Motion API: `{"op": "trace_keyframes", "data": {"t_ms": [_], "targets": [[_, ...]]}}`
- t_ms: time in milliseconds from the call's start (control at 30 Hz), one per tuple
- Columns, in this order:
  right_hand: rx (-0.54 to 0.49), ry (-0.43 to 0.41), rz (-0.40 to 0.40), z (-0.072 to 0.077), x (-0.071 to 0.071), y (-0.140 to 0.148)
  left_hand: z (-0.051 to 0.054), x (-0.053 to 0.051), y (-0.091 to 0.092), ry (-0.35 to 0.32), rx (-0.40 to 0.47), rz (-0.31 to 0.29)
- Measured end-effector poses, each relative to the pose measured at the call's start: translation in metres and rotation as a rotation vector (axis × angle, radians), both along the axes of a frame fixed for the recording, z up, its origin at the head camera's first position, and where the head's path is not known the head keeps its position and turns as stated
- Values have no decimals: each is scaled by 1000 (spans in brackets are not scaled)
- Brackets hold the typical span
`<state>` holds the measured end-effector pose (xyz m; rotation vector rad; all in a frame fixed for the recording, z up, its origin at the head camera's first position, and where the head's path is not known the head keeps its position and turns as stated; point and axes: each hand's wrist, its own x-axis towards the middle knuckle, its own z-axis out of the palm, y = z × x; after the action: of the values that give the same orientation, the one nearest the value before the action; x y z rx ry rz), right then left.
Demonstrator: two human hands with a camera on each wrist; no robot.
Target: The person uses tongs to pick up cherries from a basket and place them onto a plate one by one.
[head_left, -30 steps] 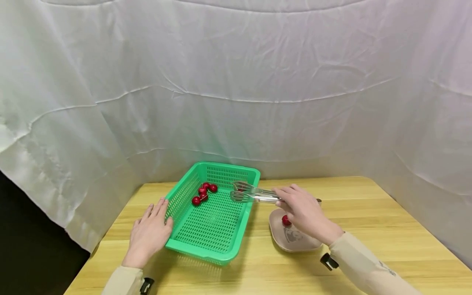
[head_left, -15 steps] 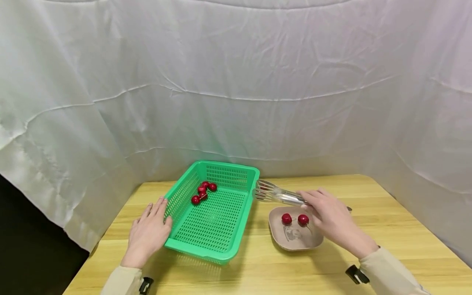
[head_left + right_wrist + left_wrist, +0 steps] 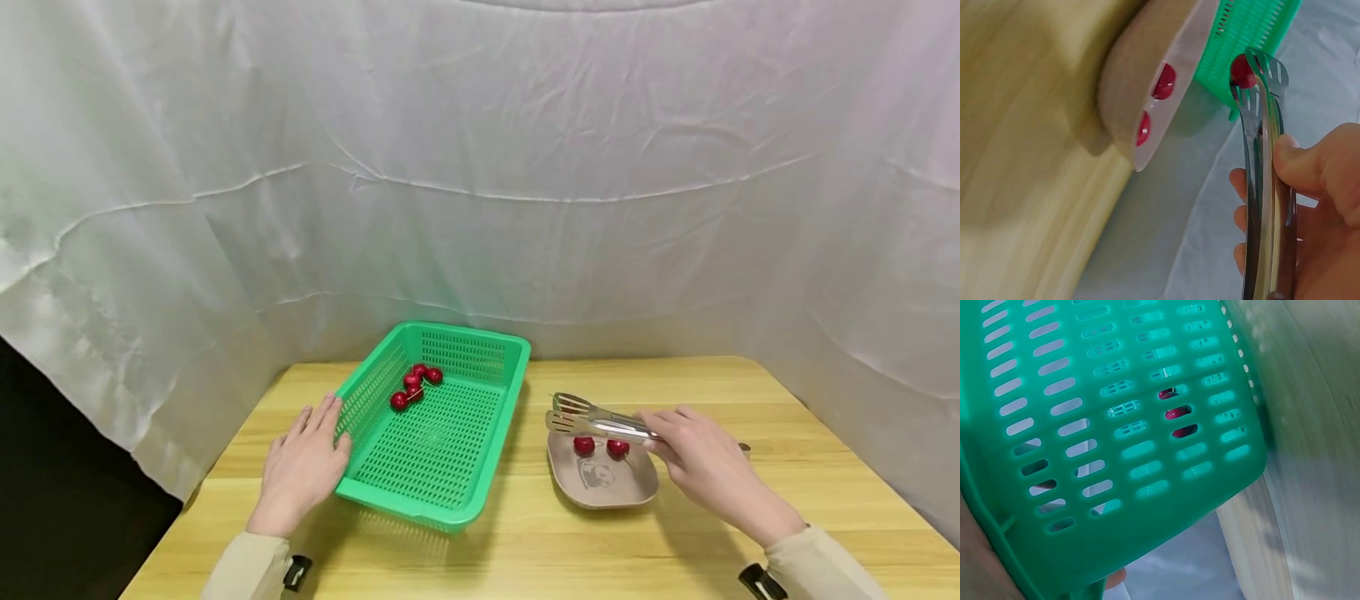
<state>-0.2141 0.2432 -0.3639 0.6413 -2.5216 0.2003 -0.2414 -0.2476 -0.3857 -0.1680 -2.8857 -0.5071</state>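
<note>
My right hand [image 3: 705,467] grips a pair of metal serving tongs [image 3: 618,427] over the back of a small beige dish [image 3: 603,497]. Between the slotted tips, a red cherry [image 3: 1242,72] is pinched, clearest in the right wrist view. Two more cherries [image 3: 618,449] lie in the dish, which has a panda print. My left hand [image 3: 303,471] rests with fairly straight fingers along the left rim of a green slotted basket [image 3: 487,467]. Several cherries [image 3: 399,401] lie together in the basket's left part. The left wrist view mostly shows the basket's outer wall [image 3: 1122,531].
Basket and dish stand apart on a light wooden table [image 3: 517,542], the basket on the left. A pale fabric curtain [image 3: 525,167] hangs behind and around the table. The basket's raised walls stand between the hands.
My right hand has drawn the tongs, with a cherry in them, out of the basket rightward and over the dish. The left hand stays at the basket's rim.
</note>
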Motion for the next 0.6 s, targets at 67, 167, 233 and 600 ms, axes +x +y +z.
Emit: {"op": "trace_keyframes", "data": {"t_ms": [67,167,233,600], "targets": [[9,-4,3,-3,1,2,0,0,0,0,-1,1],[22,-22,10,-8,2,4,1,0,1,0,-2,0],[31,-36,17,-11,3,4,1,-1,1,1,-2,-2],[37,-67,-10,-20,4,5,-1,-1,-1,3,-8,5]]}}
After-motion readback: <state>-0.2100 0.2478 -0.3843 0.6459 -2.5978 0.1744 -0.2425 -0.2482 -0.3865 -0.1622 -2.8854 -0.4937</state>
